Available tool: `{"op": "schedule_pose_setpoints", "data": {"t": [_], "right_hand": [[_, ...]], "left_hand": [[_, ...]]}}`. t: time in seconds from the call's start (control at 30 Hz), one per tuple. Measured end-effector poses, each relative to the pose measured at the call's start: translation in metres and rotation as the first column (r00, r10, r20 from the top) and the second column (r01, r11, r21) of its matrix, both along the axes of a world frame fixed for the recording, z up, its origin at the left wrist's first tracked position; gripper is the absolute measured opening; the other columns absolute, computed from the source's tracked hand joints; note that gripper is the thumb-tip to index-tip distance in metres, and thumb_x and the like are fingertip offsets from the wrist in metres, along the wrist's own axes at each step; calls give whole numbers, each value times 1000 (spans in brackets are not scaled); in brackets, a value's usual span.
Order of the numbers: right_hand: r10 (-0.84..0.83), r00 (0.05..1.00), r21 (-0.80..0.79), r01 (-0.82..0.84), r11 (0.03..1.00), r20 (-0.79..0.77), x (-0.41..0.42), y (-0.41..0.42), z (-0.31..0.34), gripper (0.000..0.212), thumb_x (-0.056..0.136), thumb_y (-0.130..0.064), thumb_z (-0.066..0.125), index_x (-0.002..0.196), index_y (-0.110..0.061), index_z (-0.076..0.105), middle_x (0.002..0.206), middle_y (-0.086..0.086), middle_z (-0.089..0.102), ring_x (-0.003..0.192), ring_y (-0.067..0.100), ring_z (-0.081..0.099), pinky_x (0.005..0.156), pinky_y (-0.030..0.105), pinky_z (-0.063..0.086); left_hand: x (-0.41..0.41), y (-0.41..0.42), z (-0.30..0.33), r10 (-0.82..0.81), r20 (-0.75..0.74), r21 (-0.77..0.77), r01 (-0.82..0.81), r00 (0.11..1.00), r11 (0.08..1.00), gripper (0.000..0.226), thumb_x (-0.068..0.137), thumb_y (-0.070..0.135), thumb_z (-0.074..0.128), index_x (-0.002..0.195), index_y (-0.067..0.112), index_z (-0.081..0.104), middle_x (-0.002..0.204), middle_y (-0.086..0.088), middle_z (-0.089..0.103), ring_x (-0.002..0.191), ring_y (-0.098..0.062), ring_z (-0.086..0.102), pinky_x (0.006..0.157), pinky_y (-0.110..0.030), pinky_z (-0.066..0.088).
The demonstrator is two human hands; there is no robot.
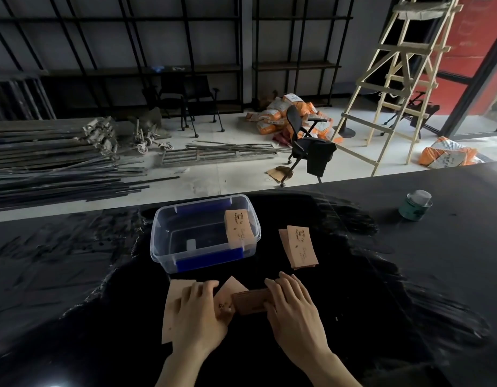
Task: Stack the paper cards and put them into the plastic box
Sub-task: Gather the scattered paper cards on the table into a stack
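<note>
A clear plastic box (163,233) with blue clips stands on the black table, with one tan paper card (239,229) leaning against its right inner wall. A small pile of tan cards (300,247) lies to the right of the box. Near me, my left hand (198,314) lies flat on loose tan cards (176,300) spread on the table. My right hand (293,305) grips the right end of a darker, shadowed bundle of cards (248,301) held between both hands. The cards under my palms are partly hidden.
A green can with a pale lid (415,205) stands at the table's far right. Beyond the table's far edge lie metal bars, an office chair, orange sacks and a wooden ladder on the floor.
</note>
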State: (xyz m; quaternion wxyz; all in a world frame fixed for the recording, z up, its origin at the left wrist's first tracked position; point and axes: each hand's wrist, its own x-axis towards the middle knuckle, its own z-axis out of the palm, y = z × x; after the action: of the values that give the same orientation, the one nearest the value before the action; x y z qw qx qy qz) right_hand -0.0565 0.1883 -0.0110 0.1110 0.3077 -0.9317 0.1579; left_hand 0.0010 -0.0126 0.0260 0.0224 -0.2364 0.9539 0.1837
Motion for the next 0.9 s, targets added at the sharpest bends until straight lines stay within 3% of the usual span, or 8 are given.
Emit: {"op": "schedule_pose_setpoints", "data": {"t": [0.1, 0.23, 0.4, 0.5, 0.63, 0.73, 0.8, 0.9], "right_hand": [[-3, 1000, -11, 3, 1000, -13, 0, 0, -1, 40, 95, -25, 66, 133, -15, 60, 130, 4, 68, 136, 26, 54, 116, 46, 43], [21, 1000, -26, -22, 999, -15, -1, 0, -1, 41, 95, -25, 67, 134, -14, 61, 137, 6, 66, 140, 26, 51, 117, 48, 42], [28, 998, -89, -24, 996, 52, 1, -13, 2, 76, 97, -28, 55, 162, -13, 17, 168, 5, 21, 156, 20, 16, 128, 37, 13], [84, 996, 4, -84, 996, 39, 0, -17, 4, 72, 95, -30, 56, 160, -17, 28, 162, 6, 42, 155, 28, 25, 125, 48, 28], [47, 998, 22, -48, 999, 31, -2, -19, 2, 50, 99, -34, 46, 146, -17, 51, 138, 5, 65, 144, 30, 46, 118, 50, 40], [27, 999, 7, -28, 1000, 18, -1, -22, -1, 48, 101, -33, 39, 143, -16, 55, 138, 6, 65, 143, 31, 47, 118, 51, 40], [30, 999, 1, -30, 1000, 15, 0, -27, -1, 46, 100, -32, 42, 140, -16, 56, 137, 6, 66, 142, 31, 48, 117, 51, 41], [61, 998, 30, -62, 998, 9, 0, -35, -2, 44, 95, -29, 62, 137, -17, 56, 136, 6, 66, 143, 30, 48, 118, 49, 39]], "left_hand": [[-1, -3, 1, 4, -41, 39, -2, 999, 999, 65, 78, 49, 75, 135, 43, 43, 119, 16, 65, 116, -10, 57, 99, -33, 42], [-6, -14, 4, 94, -265, 249, -26, 960, 968, 51, 80, 25, 85, 119, 37, 54, 99, 18, 61, 94, -4, 65, 68, -14, 48], [-17, 0, 15, -166, -343, 513, 332, 925, 791, 35, 100, 4, 57, 116, 34, 61, 101, 16, 74, 102, 1, 71, 88, -19, 60], [-15, 11, 9, 19, -410, 656, 280, 912, 701, 29, 102, 3, 52, 117, 28, 57, 107, 13, 74, 108, -5, 70, 89, -20, 58], [5, -16, -8, 242, -421, 200, -171, 874, 965, 29, 93, 23, 67, 120, 27, 56, 120, 3, 67, 114, -19, 63, 99, -42, 54], [21, -34, -9, 344, -68, -145, -350, 937, 925, 57, 90, 54, 57, 137, 24, 46, 137, -5, 58, 130, -28, 50, 106, -45, 43], [21, -36, -4, 314, -24, -134, -314, 949, 940, 58, 88, 52, 60, 137, 27, 43, 134, -4, 58, 125, -26, 53, 100, -42, 46], [11, -37, 2, 226, -184, 165, -197, 957, 966, 58, 83, 22, 78, 129, 36, 44, 120, 6, 61, 106, -19, 67, 77, -33, 54]]}}
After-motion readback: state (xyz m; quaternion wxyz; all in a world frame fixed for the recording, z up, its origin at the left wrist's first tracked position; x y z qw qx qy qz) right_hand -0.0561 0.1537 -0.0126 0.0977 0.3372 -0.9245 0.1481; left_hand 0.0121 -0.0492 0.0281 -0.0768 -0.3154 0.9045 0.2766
